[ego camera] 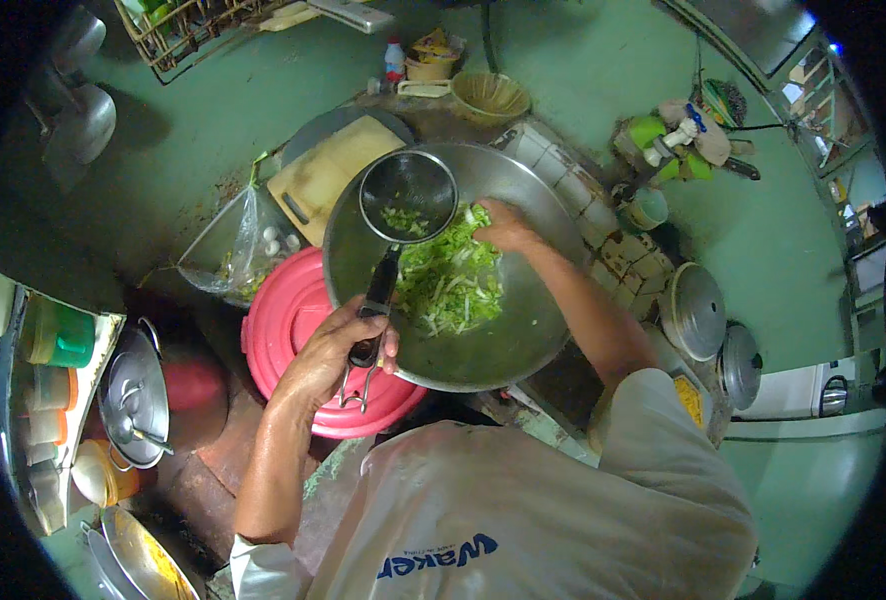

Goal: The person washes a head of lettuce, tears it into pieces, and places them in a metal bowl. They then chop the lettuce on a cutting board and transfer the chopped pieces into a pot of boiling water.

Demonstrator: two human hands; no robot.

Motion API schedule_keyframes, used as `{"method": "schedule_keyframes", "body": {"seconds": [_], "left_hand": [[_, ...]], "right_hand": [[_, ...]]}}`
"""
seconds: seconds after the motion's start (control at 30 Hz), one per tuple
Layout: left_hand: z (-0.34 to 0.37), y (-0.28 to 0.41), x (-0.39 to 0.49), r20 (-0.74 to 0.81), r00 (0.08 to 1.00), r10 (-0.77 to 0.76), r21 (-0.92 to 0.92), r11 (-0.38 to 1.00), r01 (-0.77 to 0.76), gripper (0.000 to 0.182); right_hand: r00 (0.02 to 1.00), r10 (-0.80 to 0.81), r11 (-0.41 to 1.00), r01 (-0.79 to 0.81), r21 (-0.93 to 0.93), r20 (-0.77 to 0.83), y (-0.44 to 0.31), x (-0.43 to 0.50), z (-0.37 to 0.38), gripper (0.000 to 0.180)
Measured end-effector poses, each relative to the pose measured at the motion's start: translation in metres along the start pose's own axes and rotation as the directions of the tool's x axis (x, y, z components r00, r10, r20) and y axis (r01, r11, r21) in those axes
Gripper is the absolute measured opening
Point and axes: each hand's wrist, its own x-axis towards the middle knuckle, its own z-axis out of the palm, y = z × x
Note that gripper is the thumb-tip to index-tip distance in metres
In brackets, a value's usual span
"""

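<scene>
A wide metal basin stands before me, with a pile of wet chopped green leaves at its middle. My left hand grips the black handle of a round mesh strainer above the basin's left side. A small clump of chopped greens lies in the mesh. Inside the basin, my right hand is closed around some of the leaves at the pile's upper right edge; its fingertips are partly hidden by them. Beneath my left hand and against the basin is a pink plastic lid.
A cutting board and a clear plastic bag of scraps lie left of the basin. Behind it stands a yellowish plastic basket. A tap juts from the right wall, above metal lids. Metal pans stand at far left.
</scene>
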Motion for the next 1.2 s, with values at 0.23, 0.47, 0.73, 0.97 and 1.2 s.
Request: {"method": "schedule_keyframes", "body": {"seconds": [0.23, 0.47, 0.73, 0.97, 1.2], "left_hand": [[-0.004, 0.009, 0.011, -0.020, 0.987, -0.157, 0.093, 0.983, 0.159, 0.022], [0.000, 0.014, 0.026, 0.073, 0.964, -0.256, 0.156, 0.958, 0.242, 0.019], [0.010, 0.007, 0.032, 0.114, 0.978, -0.177, 0.102, 0.981, 0.165, 0.022], [-0.003, -0.021, 0.027, 0.125, 0.977, -0.175, 0.242, 0.960, 0.142, 0.022], [-0.010, -0.036, 0.013, 0.157, 0.978, -0.138, 0.161, 0.980, 0.113, 0.024]], "right_hand": [[0.984, -0.121, 0.992, 0.125, 0.022, -0.132, -0.037, -0.042, -0.107, 0.068], [0.971, -0.236, 0.961, 0.240, 0.135, -0.047, -0.099, -0.051, -0.185, 0.060], [0.957, -0.270, 0.954, 0.252, -0.162, -0.108, -0.107, -0.028, -0.104, 0.058], [0.932, -0.266, 0.945, 0.303, 0.124, -0.247, -0.099, -0.026, -0.087, 0.027], [0.887, -0.283, 0.888, 0.385, 0.249, -0.365, -0.094, -0.040, -0.069, 0.017]]}}
